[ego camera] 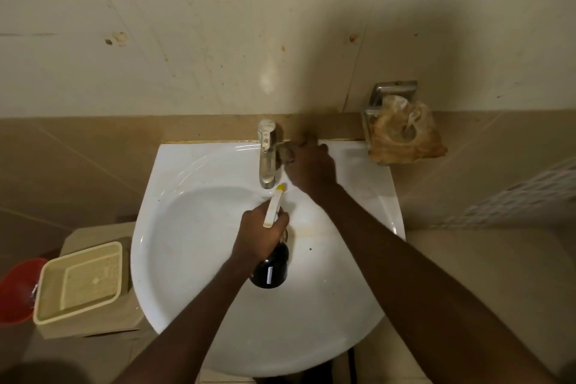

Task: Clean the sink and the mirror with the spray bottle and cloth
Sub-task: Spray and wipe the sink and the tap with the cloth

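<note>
The dark round plastic spray bottle (270, 268) with its white trigger head and yellow nozzle hangs over the white ceramic sink (193, 246), its neck wrapped by the curled fingers of the left hand (260, 235). Beyond that hand, the right hand (308, 165) presses a small crumpled grey cloth (285, 153) against the chrome tap (267, 154), fingers bunched around it. Far left of both hands sits a cream plastic basket (79, 284), with a red bucket (17, 288) beside it.

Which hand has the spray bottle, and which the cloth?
The left hand grips the spray bottle over the sink basin. The right hand holds the cloth against the rim beside the tap.
</note>
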